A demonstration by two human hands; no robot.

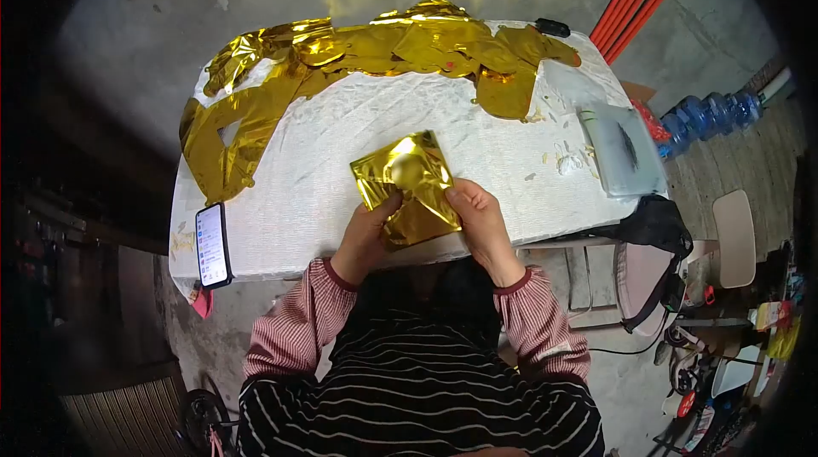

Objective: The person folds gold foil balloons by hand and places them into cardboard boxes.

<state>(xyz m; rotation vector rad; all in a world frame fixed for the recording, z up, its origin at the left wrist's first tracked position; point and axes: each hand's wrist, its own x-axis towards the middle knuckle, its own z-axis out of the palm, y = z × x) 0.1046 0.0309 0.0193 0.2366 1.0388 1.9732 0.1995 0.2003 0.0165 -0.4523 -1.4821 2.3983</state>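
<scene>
**Both hands on one folded sheet of gold foil, at the near edge of the table**

We hold the gold foil piece (407, 180) just above the white-covered table (341, 133), close to our body. The left hand (366, 231) pinches its lower left edge, thumb on top and fingers tucked beneath. The right hand (481, 218) pinches the right edge the same way, so both hands are closed on the foil and neither is free. We judge the step in hand to be folding or smoothing this one piece (its surface is creased and reflective, so the fold lines are hard to read). A next move would call for a light, even pull, since thin foil tears easily. The foil heap (383, 48) lies well apart along the far edge, and a phone (213, 246) rests at the left.
</scene>
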